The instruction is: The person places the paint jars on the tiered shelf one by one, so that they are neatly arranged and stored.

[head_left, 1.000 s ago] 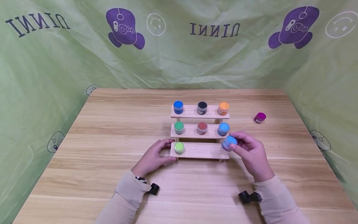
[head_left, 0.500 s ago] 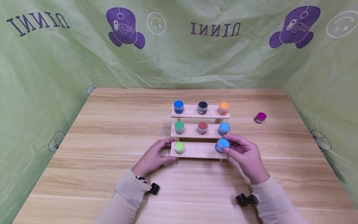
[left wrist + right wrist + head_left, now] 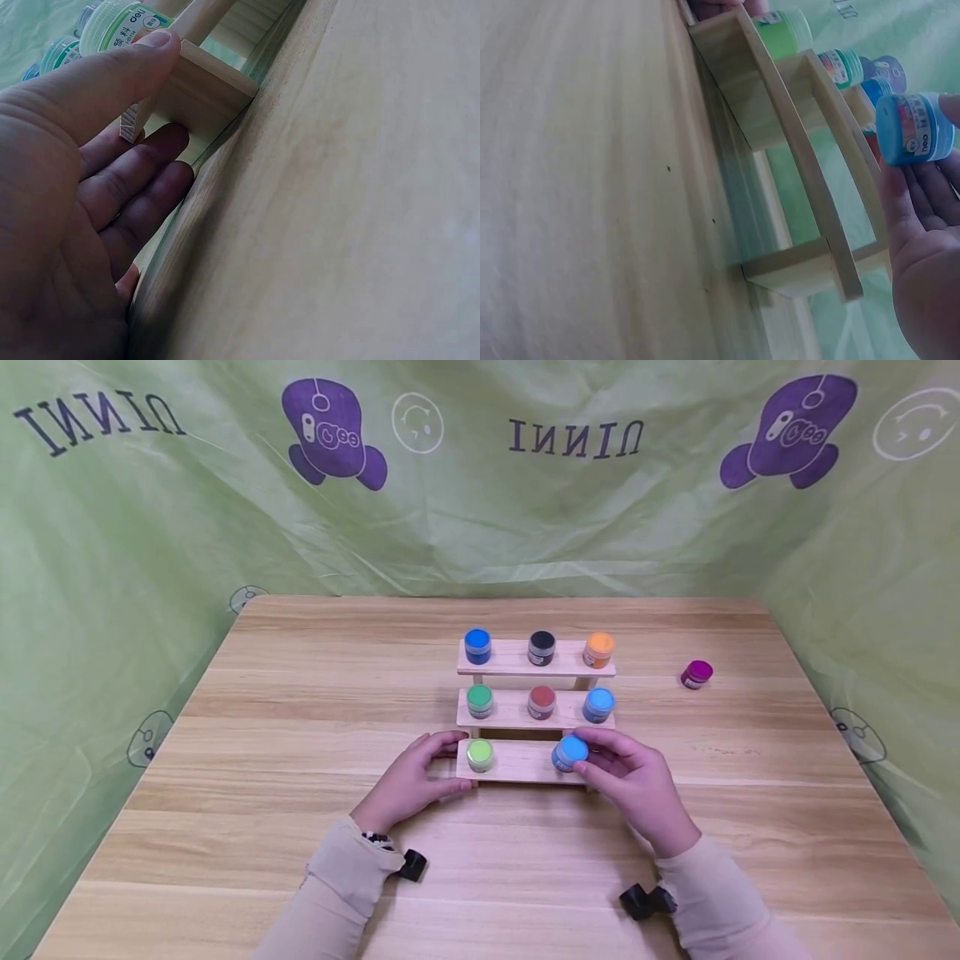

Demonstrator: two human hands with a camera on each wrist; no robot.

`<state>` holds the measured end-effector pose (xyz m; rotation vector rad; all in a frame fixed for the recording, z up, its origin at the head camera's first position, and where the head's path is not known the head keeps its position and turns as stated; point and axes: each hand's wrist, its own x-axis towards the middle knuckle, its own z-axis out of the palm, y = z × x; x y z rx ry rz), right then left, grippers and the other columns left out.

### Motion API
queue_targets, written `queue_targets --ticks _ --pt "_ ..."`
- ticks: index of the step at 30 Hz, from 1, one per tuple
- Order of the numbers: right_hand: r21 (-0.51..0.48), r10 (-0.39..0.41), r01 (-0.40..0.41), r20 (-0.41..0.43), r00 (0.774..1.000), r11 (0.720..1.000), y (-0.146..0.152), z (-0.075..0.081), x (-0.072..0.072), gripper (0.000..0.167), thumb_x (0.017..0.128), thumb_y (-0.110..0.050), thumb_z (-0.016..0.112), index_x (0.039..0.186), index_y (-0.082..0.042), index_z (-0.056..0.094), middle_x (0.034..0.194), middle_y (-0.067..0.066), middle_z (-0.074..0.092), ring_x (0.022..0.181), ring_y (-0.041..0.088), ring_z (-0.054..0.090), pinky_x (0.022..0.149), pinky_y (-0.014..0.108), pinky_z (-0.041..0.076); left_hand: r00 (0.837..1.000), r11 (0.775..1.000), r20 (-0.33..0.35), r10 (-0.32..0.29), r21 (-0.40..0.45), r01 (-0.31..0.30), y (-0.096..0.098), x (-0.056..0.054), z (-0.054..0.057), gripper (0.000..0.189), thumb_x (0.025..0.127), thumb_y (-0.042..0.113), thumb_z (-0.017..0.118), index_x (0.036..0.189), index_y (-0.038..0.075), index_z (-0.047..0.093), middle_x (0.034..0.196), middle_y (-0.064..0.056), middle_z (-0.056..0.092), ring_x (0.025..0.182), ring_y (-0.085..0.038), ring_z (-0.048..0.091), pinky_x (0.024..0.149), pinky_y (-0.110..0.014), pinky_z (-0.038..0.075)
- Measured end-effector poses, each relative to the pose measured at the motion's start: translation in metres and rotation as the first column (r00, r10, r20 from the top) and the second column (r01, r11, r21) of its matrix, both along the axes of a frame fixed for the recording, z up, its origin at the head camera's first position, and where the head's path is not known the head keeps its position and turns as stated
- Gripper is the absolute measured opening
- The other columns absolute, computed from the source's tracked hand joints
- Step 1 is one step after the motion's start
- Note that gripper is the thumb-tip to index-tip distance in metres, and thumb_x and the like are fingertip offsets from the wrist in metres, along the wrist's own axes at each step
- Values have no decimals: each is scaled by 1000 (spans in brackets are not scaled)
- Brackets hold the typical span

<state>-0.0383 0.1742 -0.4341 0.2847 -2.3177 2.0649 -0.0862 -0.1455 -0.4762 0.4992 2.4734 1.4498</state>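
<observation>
A wooden three-step display rack point(image 3: 525, 768) carries small paint jars. My left hand point(image 3: 408, 781) grips the left end of its lowest step, thumb at the front edge and fingers behind; in the left wrist view the thumb point(image 3: 150, 56) lies against the board beside the light green paint jar point(image 3: 112, 26). My right hand point(image 3: 633, 781) pinches a blue paint jar point(image 3: 570, 752) between thumb and fingers, over the lowest step right of its middle. In the right wrist view this blue jar point(image 3: 911, 129) is held above the step's board point(image 3: 795, 142). The light green jar point(image 3: 481, 755) stands at that step's left end.
Green, brown and light blue jars point(image 3: 598, 705) stand on the middle step. On the top one are dark blue, black and orange jars point(image 3: 598, 650). A magenta jar point(image 3: 697, 674) stands alone on the wooden table point(image 3: 300, 693), right of the rack. Green printed cloth point(image 3: 480, 527) surrounds the table.
My right hand has carried the blue paint jar leftward, from beyond the lowest step's right end to over the step. The left hand has stayed at the rack's left end.
</observation>
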Motion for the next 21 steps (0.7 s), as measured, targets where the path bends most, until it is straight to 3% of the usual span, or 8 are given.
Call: queue_targets --ticks 8,21 --pt "19 26 -25 -46 999 999 -12 -7 -1 39 87 6 74 124 4 65 126 20 65 109 9 67 93 27 53 1000 1000 19 5 10 -5 0 1 1 70 78 29 89 139 20 57 127 -1 60 118 -19 60 106 -45 43" --pt "147 1 8 -61 998 989 -28 -11 0 36 87 -3 77 122 -3 69 121 9 70 108 16 69 90 26 54 1000 1000 12 3 18 -3 0 1 1 69 78 28 89 139 20 58 126 -1 62 118 -19 60 107 -46 42"
